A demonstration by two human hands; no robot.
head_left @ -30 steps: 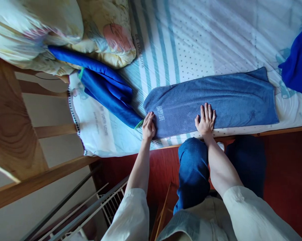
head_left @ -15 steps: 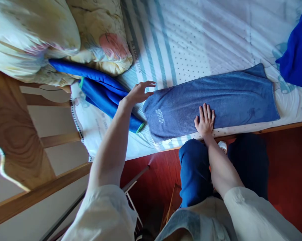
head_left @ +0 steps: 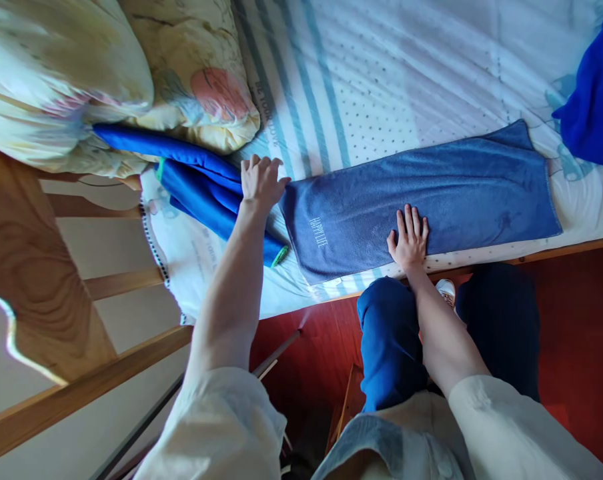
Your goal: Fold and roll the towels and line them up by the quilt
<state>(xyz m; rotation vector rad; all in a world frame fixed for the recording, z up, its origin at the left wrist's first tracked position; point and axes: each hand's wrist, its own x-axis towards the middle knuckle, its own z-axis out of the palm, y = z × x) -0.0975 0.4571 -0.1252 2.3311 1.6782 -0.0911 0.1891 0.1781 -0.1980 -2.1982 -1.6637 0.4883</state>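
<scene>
**Working the HAPPY LIFE towel (head_left: 461,187): go easy on that corner**

So the towel lies lengthwise along the near edge of the striped bedsheet (head_left: 381,120), a few shallow wrinkles running through it. The person's right hand (head_left: 409,240) rests palm-down near its middle, fingers slightly spread, gripping nothing. The left hand (head_left: 261,183) is right at the far left corner, fingers bent; can't tell whether they're pinching fabric or just beside it. Looks like a steady-and-straighten step imo. Best bet: light, even pressure from the right palm so nothing slides, and ease the corner outward, no yanking. Mind the green-edged blue cloth (head_left: 206,193) by the left wrist, could snag.
</scene>
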